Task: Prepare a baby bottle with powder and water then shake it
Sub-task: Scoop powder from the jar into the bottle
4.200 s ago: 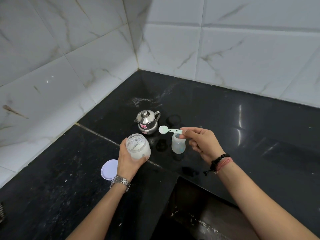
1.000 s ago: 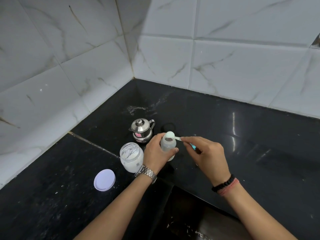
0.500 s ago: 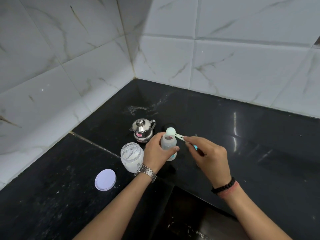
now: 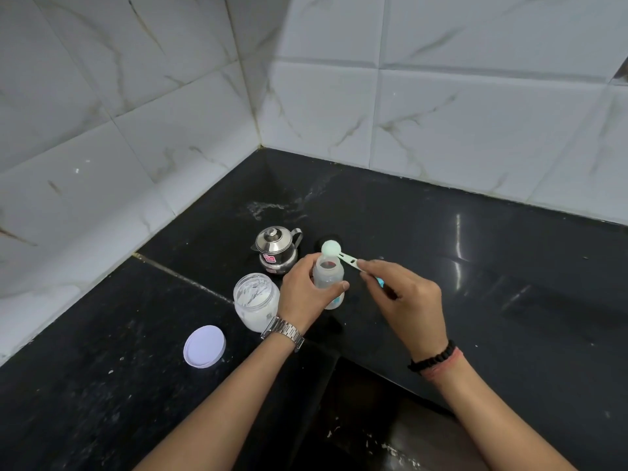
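My left hand [image 4: 303, 291] grips the baby bottle [image 4: 328, 278] upright on the counter [image 4: 492, 300]; my right hand [image 4: 404, 300] pinches the measuring scoop [image 4: 331, 249] above its mouth. I'd tip slowly, centred, avoiding spills.

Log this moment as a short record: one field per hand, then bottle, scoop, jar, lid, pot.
left hand: grips the bottle
right hand: pinches the scoop handle
bottle: upright on the counter, open, no cap
scoop: bowl at the bottle mouth
jar: open, white powder inside, left of the bottle
lid: flat on the counter, apart from the jar
pot: steel, lidded, behind the jar
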